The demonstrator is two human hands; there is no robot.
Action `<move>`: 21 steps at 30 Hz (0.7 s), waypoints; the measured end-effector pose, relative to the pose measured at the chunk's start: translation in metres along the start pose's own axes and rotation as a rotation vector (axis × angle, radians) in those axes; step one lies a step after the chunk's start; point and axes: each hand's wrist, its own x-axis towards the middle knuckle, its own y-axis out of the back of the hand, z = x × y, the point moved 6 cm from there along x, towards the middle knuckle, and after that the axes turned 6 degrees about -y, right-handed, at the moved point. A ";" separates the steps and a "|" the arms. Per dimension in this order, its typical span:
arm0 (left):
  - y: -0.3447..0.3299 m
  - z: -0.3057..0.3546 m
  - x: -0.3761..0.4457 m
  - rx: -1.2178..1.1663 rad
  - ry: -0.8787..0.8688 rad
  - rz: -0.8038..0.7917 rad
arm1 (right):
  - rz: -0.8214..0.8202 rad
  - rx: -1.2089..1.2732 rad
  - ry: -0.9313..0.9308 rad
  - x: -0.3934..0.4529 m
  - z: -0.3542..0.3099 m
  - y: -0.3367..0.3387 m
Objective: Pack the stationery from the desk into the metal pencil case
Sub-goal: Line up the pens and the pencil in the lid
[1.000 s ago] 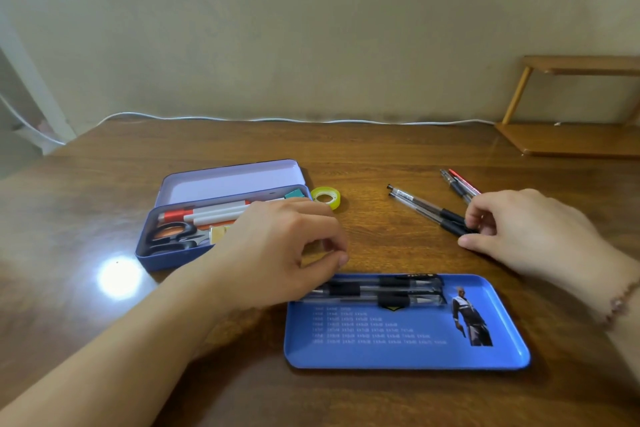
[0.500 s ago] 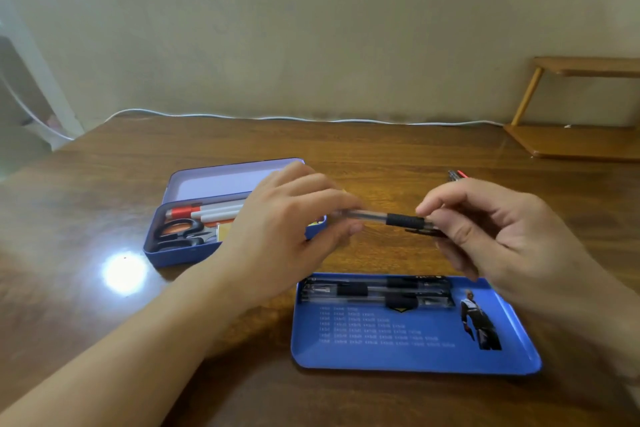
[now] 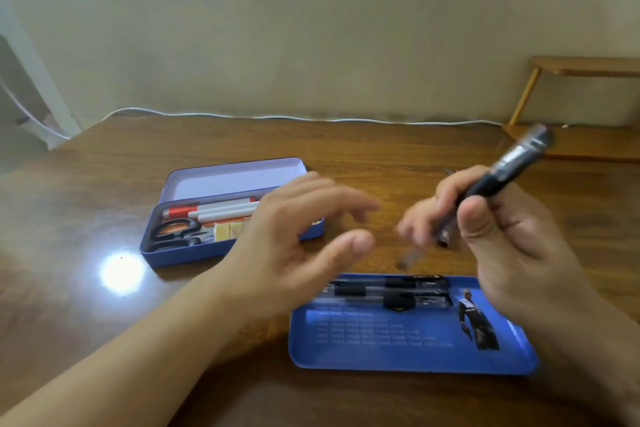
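Blue metal pencil-case tray: rows of pale print, blurred, unreadable; figure graphic at right; black pens along far edge. Right hand fingers clamped on dark pens, tilted. Left hand fingers spread, empty. Glossy brown wooden desk, white cable along beige wall.

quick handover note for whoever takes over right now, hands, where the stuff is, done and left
Left hand: open, hovering, holds nothing.
Right hand: grips blurred black-grip clear pens, tilted above the wooden desk.
Done: black-handled scissors and white markers lie in the open purple metal pencil case; more black-grip pens lie on the blue tray.
Left: held pens, and pens by the right hand.
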 end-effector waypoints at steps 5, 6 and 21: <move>0.003 0.001 0.002 -0.091 0.010 0.063 | -0.164 -0.545 -0.138 -0.008 0.008 -0.008; 0.001 0.001 0.002 -0.084 0.002 0.026 | -0.187 -0.569 -0.162 -0.009 0.008 -0.011; -0.007 -0.006 -0.004 0.081 0.036 -0.491 | -0.330 -0.887 -0.153 -0.008 0.008 -0.003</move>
